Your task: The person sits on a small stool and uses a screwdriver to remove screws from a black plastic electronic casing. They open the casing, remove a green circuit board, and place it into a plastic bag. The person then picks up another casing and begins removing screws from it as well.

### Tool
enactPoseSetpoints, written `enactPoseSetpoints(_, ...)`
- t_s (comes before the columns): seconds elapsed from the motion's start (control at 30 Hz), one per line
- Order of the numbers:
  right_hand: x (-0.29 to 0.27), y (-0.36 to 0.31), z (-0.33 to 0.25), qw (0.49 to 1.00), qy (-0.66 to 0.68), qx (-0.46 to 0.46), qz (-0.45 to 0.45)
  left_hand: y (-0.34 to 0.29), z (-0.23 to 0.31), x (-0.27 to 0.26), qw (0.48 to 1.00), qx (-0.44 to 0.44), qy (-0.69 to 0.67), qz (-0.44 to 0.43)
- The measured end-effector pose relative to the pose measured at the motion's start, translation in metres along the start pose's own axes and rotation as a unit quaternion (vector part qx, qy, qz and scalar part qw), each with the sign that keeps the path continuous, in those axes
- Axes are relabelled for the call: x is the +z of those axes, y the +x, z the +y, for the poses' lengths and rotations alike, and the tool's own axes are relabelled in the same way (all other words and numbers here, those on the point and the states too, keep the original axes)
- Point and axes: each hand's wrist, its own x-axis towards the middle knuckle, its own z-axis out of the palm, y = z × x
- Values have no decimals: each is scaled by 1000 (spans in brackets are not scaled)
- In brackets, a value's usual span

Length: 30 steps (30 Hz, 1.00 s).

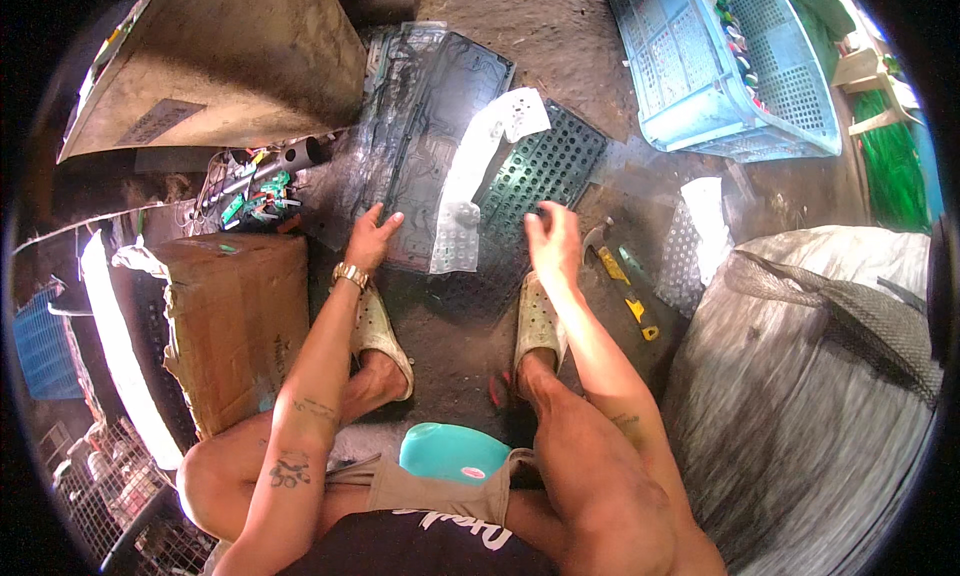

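My left hand (372, 238) is open, thumb and index finger apart, at the near left edge of a dark moulded plastic panel (415, 126). I cannot tell whether it touches the panel. Fingers apart, my right hand (555, 241) is open beside a black panel full of round holes (550, 161). Between the hands a white dimpled plastic strip (462, 191) lies bent over both panels. A hammer (625, 286) with a yellow and black handle rests on the ground right of my right hand, with a small pale tool (632, 259) alongside.
A cardboard box (240, 316) stands at my left, with wires and green circuit boards (262, 196) behind it. A large brown box (240, 66) is far left. Far right is a light-blue crate (690, 86). A big woven sack (790, 406) and another dimpled sheet (690, 246) lie right.
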Motion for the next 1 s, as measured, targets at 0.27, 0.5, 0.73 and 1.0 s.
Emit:
enactPoseSetpoints(0.27, 12, 1, -55, 993, 14, -22, -113, -90, 61, 21, 989, -13, -146, 15)
enactPoseSetpoints(0.5, -130, -35, -39, 984, 169, -20, 48, -97, 100, 39, 970, 0, -244, -19)
enactPoseSetpoints(0.73, -188, -124, -53, 966, 154, -204, -45, -116, 151, 68, 924, -1, -381, -15)
enactPoseSetpoints(1.0, -212, -156, -88, 960, 123, -240, 75, -161, 158, 77, 954, 92, -278, 58)
